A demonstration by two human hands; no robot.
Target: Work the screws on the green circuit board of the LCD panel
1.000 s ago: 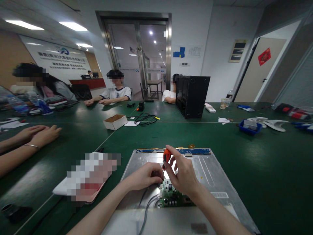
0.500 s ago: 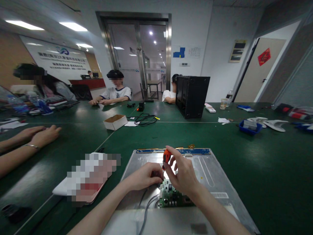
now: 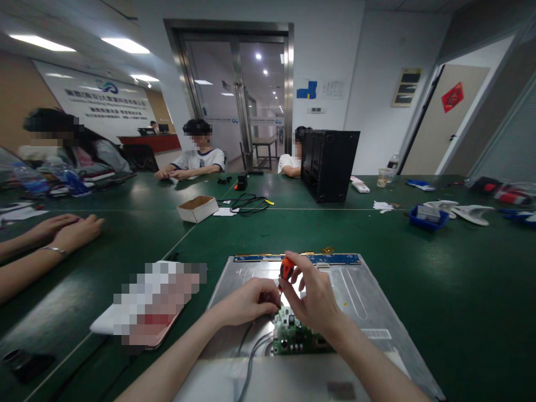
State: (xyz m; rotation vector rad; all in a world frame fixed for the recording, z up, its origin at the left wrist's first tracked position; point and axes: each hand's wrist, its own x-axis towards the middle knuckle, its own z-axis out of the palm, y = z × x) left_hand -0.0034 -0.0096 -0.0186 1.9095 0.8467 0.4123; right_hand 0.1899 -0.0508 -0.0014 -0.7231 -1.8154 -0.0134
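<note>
1. Here's the flat display panel point(image 3: 360, 290), lying metal back up on the green table point(image 3: 473, 312), at 6 o'clock in the view: silvery, pressed with long ridges, bright glare under the hands.
2. Along its 12 o'clock edge runs a blue circuit strip point(image 3: 341, 259), long and thin.
3. Down on that metal sits the green circuit board point(image 3: 293, 340), crowded with small black and pale parts; call it the clock's centre from here.
4. Grey cables point(image 3: 251, 360) leave it at 9 o'clock and bend off toward 7.
5. And there's the screwdriver point(image 3: 287, 268)! Stubby orange-and-black handle uppermost, thin shaft nearly upright, lower end at the board's 11 o'clock corner; fingers hide whether it touches.
6. Right hand point(image 3: 316, 296), forearm toward 4 o'clock: thumb and fingers gripping that handle, index finger up at its top.
7. Left hand point(image 3: 251, 301), forearm between 8 and 9: fingers curled in beside the shaft's lower end; what they pinch, if anything, I cannot tell.
8. Labels: a white barcode label point(image 3: 376, 334) on the panel at 3 o'clock, print too small to read.
9. Over at 10 o'clock, a wall sign point(image 3: 106, 100): blue wave logo above rows of Chinese lettering, "大数据" legible among them.
10. At 11 o'clock, glass doors point(image 3: 218, 100) carry small lettering and a blue logo; at 1, a red diamond point(image 3: 453, 97), its character blurred.
</note>
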